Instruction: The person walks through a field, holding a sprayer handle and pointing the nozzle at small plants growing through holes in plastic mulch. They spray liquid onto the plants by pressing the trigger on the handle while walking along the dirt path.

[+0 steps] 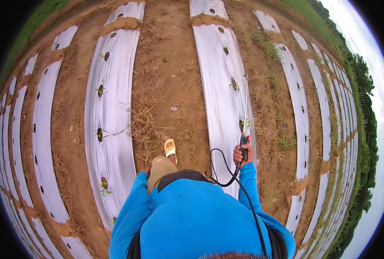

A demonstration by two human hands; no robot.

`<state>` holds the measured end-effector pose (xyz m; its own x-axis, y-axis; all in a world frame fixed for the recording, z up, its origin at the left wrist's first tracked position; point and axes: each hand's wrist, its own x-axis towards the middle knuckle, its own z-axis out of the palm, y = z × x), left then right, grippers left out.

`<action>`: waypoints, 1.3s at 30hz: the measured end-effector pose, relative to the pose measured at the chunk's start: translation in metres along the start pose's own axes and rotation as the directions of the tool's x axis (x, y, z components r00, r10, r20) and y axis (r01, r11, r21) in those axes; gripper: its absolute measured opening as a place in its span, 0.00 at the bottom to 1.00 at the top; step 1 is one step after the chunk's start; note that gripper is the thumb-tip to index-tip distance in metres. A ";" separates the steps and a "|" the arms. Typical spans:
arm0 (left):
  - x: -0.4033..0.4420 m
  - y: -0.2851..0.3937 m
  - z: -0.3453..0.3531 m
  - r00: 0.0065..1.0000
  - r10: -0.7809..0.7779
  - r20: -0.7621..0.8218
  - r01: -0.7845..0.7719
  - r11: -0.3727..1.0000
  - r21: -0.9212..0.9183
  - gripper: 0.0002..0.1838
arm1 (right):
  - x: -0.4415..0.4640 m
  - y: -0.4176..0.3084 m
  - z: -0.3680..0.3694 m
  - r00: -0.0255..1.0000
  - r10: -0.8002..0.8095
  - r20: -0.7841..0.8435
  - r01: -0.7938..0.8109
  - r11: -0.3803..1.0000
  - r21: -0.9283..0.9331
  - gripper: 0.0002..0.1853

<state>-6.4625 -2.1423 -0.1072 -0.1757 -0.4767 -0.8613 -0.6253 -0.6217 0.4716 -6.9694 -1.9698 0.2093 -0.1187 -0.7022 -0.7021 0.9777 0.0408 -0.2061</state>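
Note:
My right hand (243, 154) is wrapped round the black handle of a spray wand (245, 103), whose thin metal tube points forward over the right-hand plastic-covered bed (220, 86). A black hose (243, 190) runs from the handle back past my blue sleeve. Small seedlings (234, 85) grow from round holes in that bed, one of them beside the wand's tube. My left hand (145, 170) hangs low by my thigh, mostly hidden by the sleeve and trousers, so its fingers cannot be made out.
Another plastic-covered bed (110, 95) with seedlings runs along my left. Between the beds lies a brown dirt path (174, 86) with dry grass, where one light-coloured shoe (170, 147) shows. More covered rows stretch out on both sides, with trees (366, 129) at the far right.

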 end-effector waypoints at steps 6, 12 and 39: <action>0.036 0.251 -0.040 0.976 -0.189 0.110 0.218 0.888 -0.404 0.10 | 0.089 -0.066 0.110 0.998 0.011 0.060 -0.013 1.000 0.025 0.11; 0.130 0.371 -0.105 0.996 -0.089 0.022 0.088 0.857 -0.508 0.12 | 0.235 -0.129 0.194 0.999 -0.032 -0.008 0.032 0.999 0.011 0.10; 0.479 0.890 -0.266 0.974 -0.214 0.079 0.228 0.924 -0.307 0.12 | 0.739 -0.448 0.600 0.997 -0.048 -0.063 0.048 0.999 -0.016 0.09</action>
<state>-6.9012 -3.0890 -0.0496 -0.0971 -0.2816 -0.9546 -0.3845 -0.8740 0.2970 -7.3912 -2.9334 0.1919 -0.1767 -0.6571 -0.7329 0.9680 0.0190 -0.2504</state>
